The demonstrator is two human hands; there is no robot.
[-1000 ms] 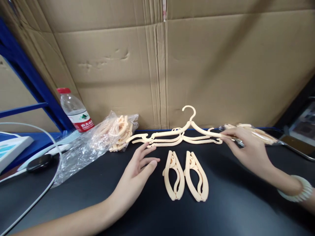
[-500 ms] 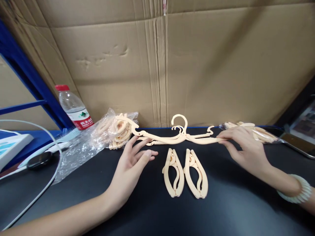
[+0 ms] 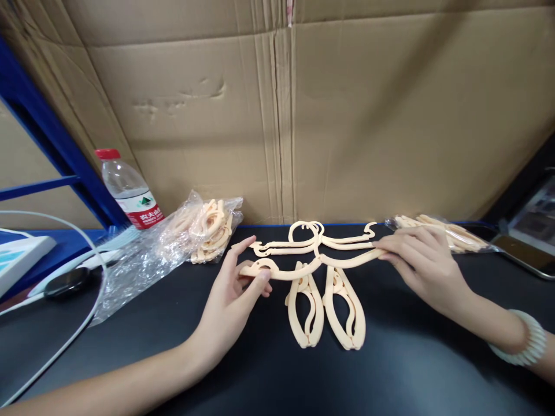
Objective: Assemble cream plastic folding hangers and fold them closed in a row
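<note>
A cream folding hanger (image 3: 297, 274), spread out with its arms apart, is held above the black table (image 3: 243, 370). My left hand (image 3: 229, 294) has its thumb in front of the hanger's left end and fingers behind it. The right arm's tip is pinched in my right hand (image 3: 427, 268), which has a pale beaded bracelet (image 3: 522, 341) on its wrist. Other unfolded hangers (image 3: 347, 240) lie just behind, partly overlapped by the held one. Two folded hangers (image 3: 318, 329), (image 3: 359, 329) lie side by side on the table nearer me, their tops partly behind the held hanger.
At the left back, a clear bag (image 3: 212, 228) of folded hangers lies near a red-capped water bottle (image 3: 134, 196). Another bagged bundle (image 3: 459, 234) and a phone (image 3: 526, 257) are at the right. A white cable (image 3: 102, 294) loops at the left. Cardboard (image 3: 368, 115) stands behind.
The held hanger has swung down and toward me, its hook tipping from upright to lower. My left hand has closed round its left end; my right hand has stayed on the right tip.
</note>
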